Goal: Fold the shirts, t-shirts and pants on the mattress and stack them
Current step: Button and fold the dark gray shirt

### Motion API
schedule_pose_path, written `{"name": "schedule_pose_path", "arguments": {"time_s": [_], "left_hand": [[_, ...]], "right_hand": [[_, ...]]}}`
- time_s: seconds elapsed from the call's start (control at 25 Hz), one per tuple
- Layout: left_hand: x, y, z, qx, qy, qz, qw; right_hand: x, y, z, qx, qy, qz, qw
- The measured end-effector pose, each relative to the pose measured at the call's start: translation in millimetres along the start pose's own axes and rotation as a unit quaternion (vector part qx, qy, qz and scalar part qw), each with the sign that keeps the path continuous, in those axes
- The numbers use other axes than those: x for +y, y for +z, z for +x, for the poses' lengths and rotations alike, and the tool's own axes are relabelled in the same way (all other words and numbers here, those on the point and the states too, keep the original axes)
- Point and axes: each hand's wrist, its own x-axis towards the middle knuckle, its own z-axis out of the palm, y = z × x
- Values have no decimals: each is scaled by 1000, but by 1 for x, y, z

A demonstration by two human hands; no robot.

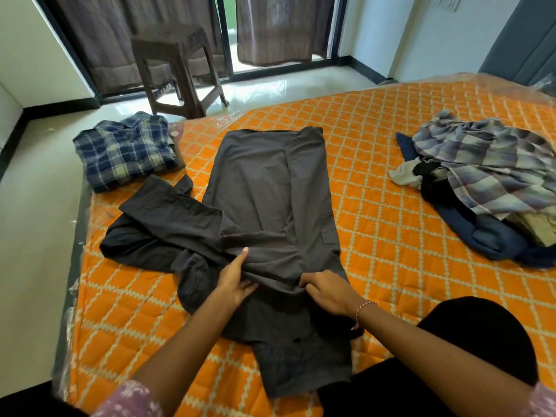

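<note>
A dark grey shirt (270, 191) lies spread lengthwise on the orange quilted mattress (391, 224), one sleeve thrown out to the left. My left hand (234, 281) pinches a fold of its cloth near the middle, thumb on top. Beside it, my right hand (328, 291) grips the same bunched fold, fingers curled into the fabric. A folded blue plaid shirt (126, 150) sits at the mattress's far left corner. To the right lies an unfolded heap: a grey checked shirt (493, 173) over dark navy clothes (493, 236).
A brown plastic stool (180, 70) stands on the pale floor beyond the mattress, in front of curtains and a glass door. The mattress's left edge drops to the floor. My dark-clad knee (481, 335) rests at the lower right.
</note>
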Motion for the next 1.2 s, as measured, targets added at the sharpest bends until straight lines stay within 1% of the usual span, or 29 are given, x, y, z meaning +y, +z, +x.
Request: {"name": "schedule_pose_path", "arguments": {"time_s": [0.04, 0.08, 0.12, 0.16, 0.2, 0.24, 0.28, 0.32, 0.36, 0.4, 0.44, 0.48, 0.52, 0.56, 0.6, 0.68, 0.8, 0.88, 0.92, 0.96, 1.0, 1.04, 1.08, 1.12, 1.16, 1.2], "left_hand": [[6, 8, 4, 20, 38, -36, 998], [12, 14, 7, 53, 76, -43, 995], [16, 17, 9, 94, 117, -37, 988], [19, 17, 12, 155, 159, -6, 975], [18, 17, 11, 220, 197, 51, 954], [14, 21, 4, 275, 234, 152, 920], [7, 25, -2, 314, 271, 299, 859], [-1, 29, -2, 351, 313, 439, 766], [-5, 33, 3, 372, 365, 547, 655], [-4, 40, 8, 359, 418, 619, 559], [1, 48, 13, 307, 457, 679, 486], [7, 57, 21, 227, 481, 716, 452], [14, 66, 32, 149, 470, 730, 473], [22, 75, 39, 92, 431, 735, 516], [31, 83, 51, 57, 395, 724, 563], [45, 96, 81, 40, 326, 658, 678], [61, 124, 123, 21, 273, 485, 831], [76, 157, 150, -8, 228, 336, 914], [83, 173, 158, -29, 201, 260, 944], [91, 190, 165, -48, 176, 186, 965], [101, 208, 176, -64, 151, 125, 979], [111, 222, 184, -81, 128, 86, 985], [121, 233, 190, -94, 105, 70, 988], [130, 242, 196, -102, 95, 97, 985], [136, 246, 203, -100, 118, 164, 974], [140, 248, 208, -68, 189, 265, 943]], "right_hand": [[2, -7, 3, -21, 13, 36, 999], [2, -14, 6, -62, 24, 68, 996], [1, -19, 9, -119, 31, 85, 989], [-3, -23, 14, -191, 45, 93, 976], [-7, -29, 20, -269, 71, 93, 956], [-11, -35, 28, -339, 107, 85, 931], [-15, -40, 35, -380, 139, 69, 912], [-17, -46, 45, -372, 154, 47, 914], [-16, -54, 56, -308, 147, 18, 940], [-14, -62, 66, -207, 126, -8, 970], [-10, -68, 76, -96, 103, -29, 990], [-5, -73, 86, -3, 90, -40, 995], [0, -77, 95, 54, 89, -40, 994], [5, -76, 103, 76, 95, -33, 992], [11, -75, 112, 76, 103, -29, 991], [25, -74, 132, 69, 114, -28, 991], [48, -86, 168, 101, 119, -50, 986], [68, -100, 200, 129, 133, -60, 981], [76, -107, 213, 141, 136, -54, 979], [85, -114, 224, 152, 135, -42, 978], [96, -122, 239, 163, 132, -22, 977], [105, -128, 252, 176, 129, 3, 976], [111, -134, 262, 190, 129, 26, 973], [119, -138, 273, 202, 136, 48, 969], [125, -139, 281, 212, 149, 71, 963], [131, -137, 287, 216, 162, 91, 959]]}}
